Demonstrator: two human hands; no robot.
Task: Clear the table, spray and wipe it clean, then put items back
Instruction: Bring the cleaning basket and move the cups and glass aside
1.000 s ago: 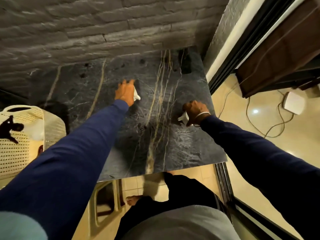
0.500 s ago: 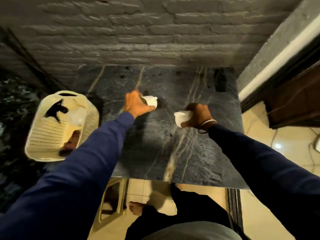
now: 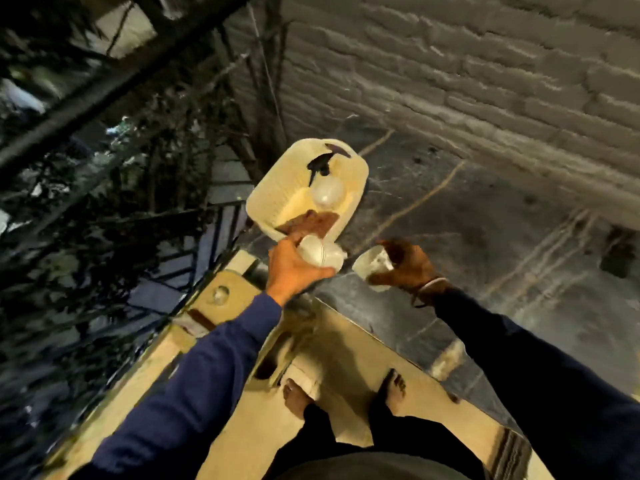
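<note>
My left hand (image 3: pixel 292 268) grips a white cup (image 3: pixel 320 254) just in front of the cream plastic basket (image 3: pixel 273 195), which sits at the left end of the dark marble table (image 3: pixel 485 216). My right hand (image 3: pixel 407 266) holds a second white cup (image 3: pixel 374 263) above the table's near left corner. Inside the basket lie a spray bottle with a black trigger head (image 3: pixel 320 164), its clear round body (image 3: pixel 327 194) below it, and a brown cloth (image 3: pixel 311 221).
A grey brick wall (image 3: pixel 485 74) backs the table. Dark railings and foliage (image 3: pixel 121 174) fill the left side. A beige stool (image 3: pixel 225 299) stands below the table's left edge, near my bare feet on the tiled floor (image 3: pixel 346 362).
Both hands lifted the white cups off the table's middle and carried them left to the basket. My view swung left, toward the railing.
</note>
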